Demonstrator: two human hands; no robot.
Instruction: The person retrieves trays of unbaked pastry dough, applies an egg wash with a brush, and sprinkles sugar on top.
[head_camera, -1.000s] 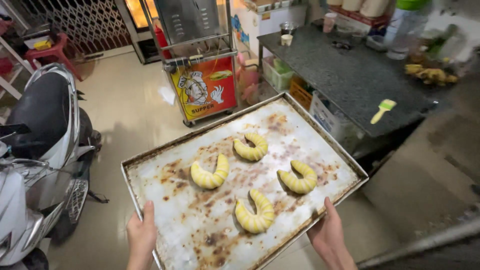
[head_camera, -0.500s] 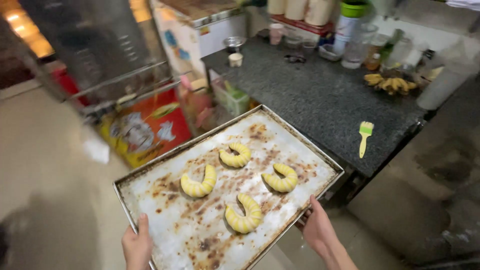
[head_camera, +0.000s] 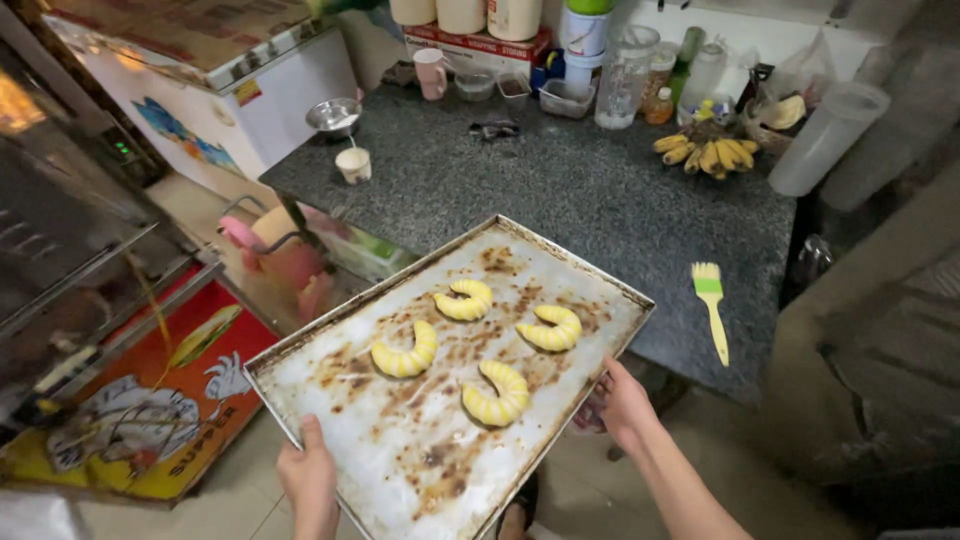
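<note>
- A stained metal baking tray (head_camera: 420, 455) is held in the lower centre of the frame, just before the dark granite counter (head_camera: 560, 190).
- The left hand (head_camera: 310, 480) is clenched on the tray's near edge at lower left, thumb laid on top.
- The right hand (head_camera: 622, 405) grasps the tray's right edge at lower right, fingers curled underneath.
- Four crescent-shaped striped yellow pastries (head_camera: 497, 392) are counted on the tray, well apart.
- One green-and-yellow pastry brush (head_camera: 712, 305) lies on the counter at right.
- One bunch of bananas (head_camera: 708, 152) is seen at upper right.
</note>
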